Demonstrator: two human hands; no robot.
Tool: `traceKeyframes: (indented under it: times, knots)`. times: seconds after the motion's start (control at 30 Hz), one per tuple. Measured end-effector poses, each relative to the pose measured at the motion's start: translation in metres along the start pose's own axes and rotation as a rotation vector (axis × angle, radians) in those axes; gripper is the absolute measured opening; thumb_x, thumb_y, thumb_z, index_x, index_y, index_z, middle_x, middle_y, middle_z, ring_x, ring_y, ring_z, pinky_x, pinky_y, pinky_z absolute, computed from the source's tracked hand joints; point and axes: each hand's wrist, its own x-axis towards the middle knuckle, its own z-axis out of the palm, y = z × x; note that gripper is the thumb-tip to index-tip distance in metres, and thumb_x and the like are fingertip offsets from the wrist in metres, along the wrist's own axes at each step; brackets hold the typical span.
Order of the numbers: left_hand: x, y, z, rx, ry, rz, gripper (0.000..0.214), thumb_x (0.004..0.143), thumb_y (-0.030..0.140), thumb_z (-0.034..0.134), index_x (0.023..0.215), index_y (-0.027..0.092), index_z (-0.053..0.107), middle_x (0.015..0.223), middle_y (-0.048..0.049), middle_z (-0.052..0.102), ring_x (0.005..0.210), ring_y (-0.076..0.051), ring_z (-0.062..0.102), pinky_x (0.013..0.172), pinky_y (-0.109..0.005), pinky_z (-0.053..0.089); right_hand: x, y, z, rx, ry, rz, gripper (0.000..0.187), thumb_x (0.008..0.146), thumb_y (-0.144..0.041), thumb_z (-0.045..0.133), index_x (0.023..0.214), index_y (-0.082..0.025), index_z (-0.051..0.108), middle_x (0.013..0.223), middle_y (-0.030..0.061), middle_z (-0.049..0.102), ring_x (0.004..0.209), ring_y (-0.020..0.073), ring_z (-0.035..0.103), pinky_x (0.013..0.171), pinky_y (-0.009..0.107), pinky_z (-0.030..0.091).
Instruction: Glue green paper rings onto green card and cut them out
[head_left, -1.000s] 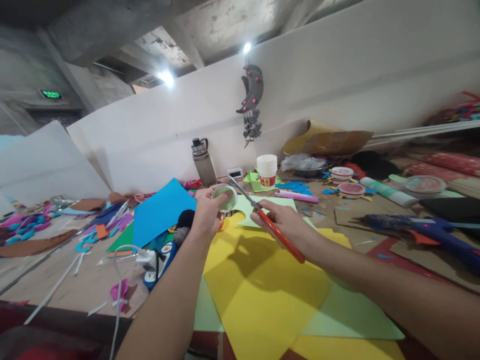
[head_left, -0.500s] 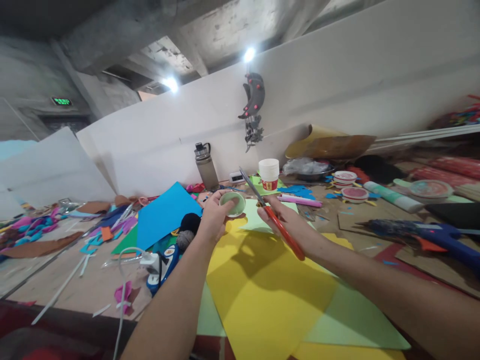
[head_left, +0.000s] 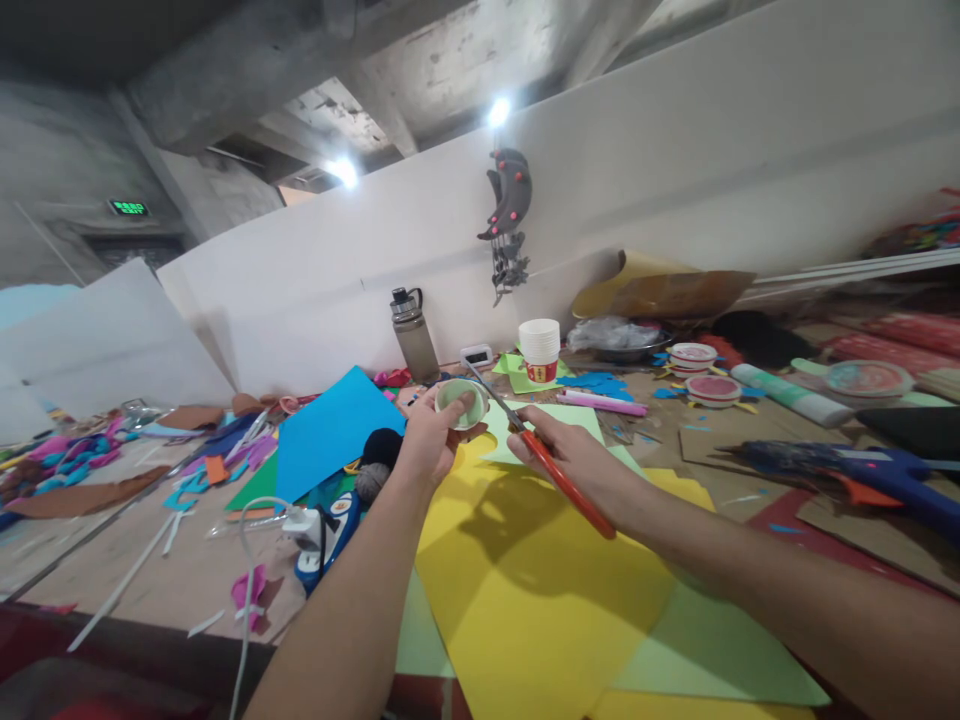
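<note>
My left hand (head_left: 431, 440) grips a small round paper cup (head_left: 471, 398) with a white rim and a pale green inside, its mouth turned towards me. The thumb presses into the opening. In my right hand (head_left: 574, 450) are scissors (head_left: 551, 455) with red handles, the blades pointing up and left at the cup's right edge. From here the blades look closed. Whether they touch the rim I cannot tell. Below both hands lie yellow paper (head_left: 525, 600) and light green sheets (head_left: 720, 640), with the shadows of my hands across the yellow.
A stack of white cups (head_left: 540, 345) stands behind my hands, near a dark bottle (head_left: 414, 340). To the right lies a blue glue gun (head_left: 847, 465). Blue paper (head_left: 330, 425), yarn balls (head_left: 377, 450) and a power strip with a white cable (head_left: 330, 540) are on the left.
The scissors have shifted slightly down and left, their tips now closer to the cup. The cup has turned a little in my left hand.
</note>
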Motion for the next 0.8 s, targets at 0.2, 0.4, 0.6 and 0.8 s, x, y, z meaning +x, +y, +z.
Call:
traceKeyframes:
  times: [0.2,0.4,0.6,0.8]
  knots:
    - [-0.0019,0.0002,0.0006,0.030,-0.025,0.007,0.037,0.060,0.029,0.082,0.088,0.017,0.061,0.079,-0.0009,0.064,0.068,-0.014,0.062,0.053,-0.024,0.053,-0.0025,-0.0067,-0.0017,0.009,-0.002,0.017,0.022,0.083,-0.046,0.050,0.089,-0.024,0.053,0.066,-0.0039,0.056,0.061,0.0147,0.048,0.057,0.026,0.034]
    - [-0.0019,-0.0005,0.0008,0.059,-0.002,0.009,0.039,0.057,0.029,0.083,0.088,0.017,0.062,0.077,0.0000,0.064,0.065,-0.013,0.061,0.050,-0.023,0.051,-0.0026,-0.0091,-0.0031,0.024,-0.009,0.046,0.027,0.082,-0.049,0.052,0.088,-0.023,0.056,0.061,-0.0044,0.053,0.055,0.0123,0.043,0.050,0.024,0.031]
    - [0.0007,-0.0009,-0.0007,0.016,0.006,0.047,0.035,0.056,0.024,0.081,0.084,0.017,0.061,0.075,0.0014,0.064,0.064,-0.011,0.059,0.054,-0.022,0.049,-0.0024,-0.0083,-0.0035,0.056,-0.008,0.053,0.028,0.082,-0.050,0.053,0.089,-0.024,0.057,0.055,-0.0060,0.047,0.050,0.0122,0.040,0.049,0.024,0.031]
    - [0.0035,-0.0019,-0.0005,-0.013,0.040,0.089,0.030,0.051,0.016,0.080,0.077,0.016,0.064,0.072,0.0018,0.065,0.068,-0.011,0.060,0.064,-0.022,0.048,-0.0019,-0.0065,-0.0029,0.078,0.027,0.012,0.030,0.085,-0.045,0.052,0.105,-0.024,0.053,0.070,-0.0025,0.058,0.065,0.0165,0.053,0.062,0.028,0.041]
